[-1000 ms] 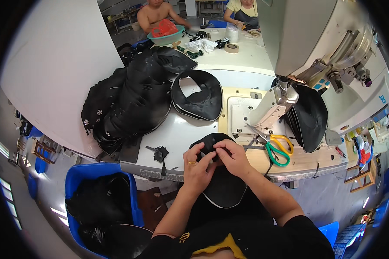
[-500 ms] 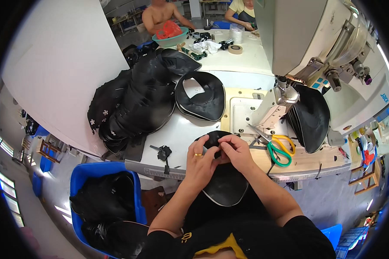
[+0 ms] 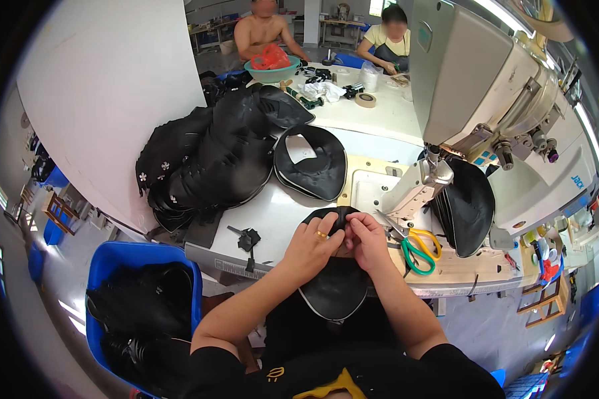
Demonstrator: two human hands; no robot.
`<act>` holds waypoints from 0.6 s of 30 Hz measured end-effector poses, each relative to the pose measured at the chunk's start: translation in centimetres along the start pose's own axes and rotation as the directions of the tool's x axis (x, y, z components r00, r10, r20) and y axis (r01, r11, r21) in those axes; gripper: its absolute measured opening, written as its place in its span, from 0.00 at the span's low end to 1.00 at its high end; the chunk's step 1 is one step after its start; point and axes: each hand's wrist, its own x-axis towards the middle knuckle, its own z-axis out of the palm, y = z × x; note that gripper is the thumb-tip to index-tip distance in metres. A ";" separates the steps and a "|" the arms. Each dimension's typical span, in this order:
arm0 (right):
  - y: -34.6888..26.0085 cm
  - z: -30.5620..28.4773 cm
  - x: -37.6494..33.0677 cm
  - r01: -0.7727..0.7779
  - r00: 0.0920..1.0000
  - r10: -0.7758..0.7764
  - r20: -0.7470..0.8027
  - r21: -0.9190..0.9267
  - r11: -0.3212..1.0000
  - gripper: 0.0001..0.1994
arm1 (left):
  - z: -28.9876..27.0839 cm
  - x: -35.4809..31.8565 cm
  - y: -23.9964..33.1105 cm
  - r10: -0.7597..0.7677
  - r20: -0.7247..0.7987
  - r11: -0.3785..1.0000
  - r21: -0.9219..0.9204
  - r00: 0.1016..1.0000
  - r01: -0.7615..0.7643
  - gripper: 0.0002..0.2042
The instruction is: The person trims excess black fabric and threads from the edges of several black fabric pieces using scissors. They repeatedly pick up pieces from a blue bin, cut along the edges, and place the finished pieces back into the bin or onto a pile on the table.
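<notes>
A black leather-like piece [image 3: 334,289] with a rounded, pale-trimmed edge lies across the table's front edge and hangs toward my lap. My left hand [image 3: 311,245] wears a gold ring; its fingers are closed on the piece's upper part. Just beside it, my right hand [image 3: 367,241] pinches at the same spot, thumb and fingers together. What lies between the fingertips is mostly hidden. Close to my right hand rest scissors [image 3: 418,265] with one green and one yellow handle. A similar black piece with a cut-out [image 3: 326,149] sits beyond my hands.
A sewing machine [image 3: 416,189] stands at the right, with stacked black pieces [image 3: 466,213] beside it. More black pieces [image 3: 219,159] are heaped at left. Below them stands a blue bin [image 3: 196,292] of black pieces. Black scraps [image 3: 247,239] lie near the edge. Two people sit across the table.
The view has tilted up and shifted, so more of the far side shows. Both hands stay on the black piece, with small finger movements at its upper part.
</notes>
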 end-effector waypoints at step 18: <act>-0.1 -0.2 -0.3 0.014 0.997 -0.015 0.082 0.012 1.000 0.05 | -1.5 1.8 -0.3 -0.264 -0.110 0.951 -0.198 0.958 0.239 0.33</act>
